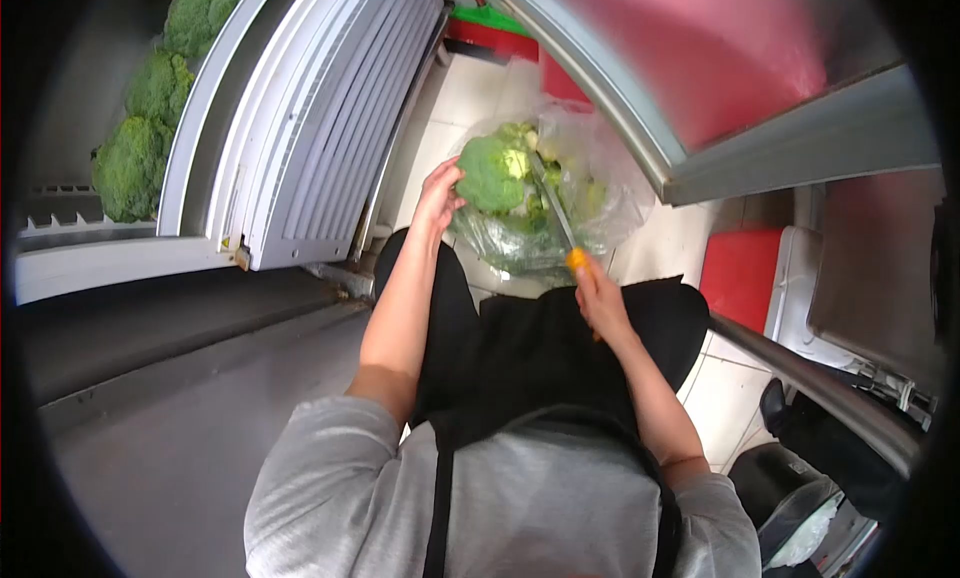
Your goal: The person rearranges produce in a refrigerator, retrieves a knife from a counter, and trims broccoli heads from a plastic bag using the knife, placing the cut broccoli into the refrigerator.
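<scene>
My left hand (438, 196) grips a large head of broccoli (488, 175) from its left side, fingers curled against the florets. In my right hand (600, 296) is a knife (558, 210) with an orange-yellow handle. Its long blade points up and away from me, its tip close to the pale cut part of the broccoli; whether it touches cannot be made out. Below both lies a clear plastic bag (618, 203) on the floor, with green trimmings and leaves inside.
Several broccoli heads (135, 168) sit on a shelf at the upper left, beside a white ribbed panel (335, 118). A metal-framed glass edge (660, 178) juts in from the right. A red and white container (745, 278) stands on the tiled floor (725, 388). Another person's dark shoe (772, 406) is at the lower right.
</scene>
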